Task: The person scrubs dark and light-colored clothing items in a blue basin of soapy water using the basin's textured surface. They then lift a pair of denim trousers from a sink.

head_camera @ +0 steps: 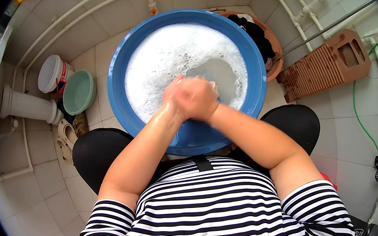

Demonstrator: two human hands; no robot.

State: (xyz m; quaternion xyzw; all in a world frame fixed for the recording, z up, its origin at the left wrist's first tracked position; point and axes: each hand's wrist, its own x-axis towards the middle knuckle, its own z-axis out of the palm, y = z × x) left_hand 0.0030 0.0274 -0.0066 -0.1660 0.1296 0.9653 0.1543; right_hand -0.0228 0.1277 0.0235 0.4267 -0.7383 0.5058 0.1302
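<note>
A large blue plastic basin [115, 91] stands between my knees, holding water topped with white suds [154, 62]. At the front part of the basin, my left hand [174, 96] and my right hand [200, 97] are pressed together above the water. The right hand is blurred and lies over much of the left. A small pale bit, perhaps wet cloth [213, 87], shows beside the right hand's fingers; what lies between the palms is hidden. Right of the hands, the foam opens onto cloudy grey water [224, 76].
Behind the basin at right, an orange-brown tub [273, 42] holds dark clothes [255, 35]. A brown ridged washboard [324, 66] leans by the right wall. At left are a green basin [79, 92], a white bucket [51, 74], clogs [67, 133] and a pedestal sink [26, 104].
</note>
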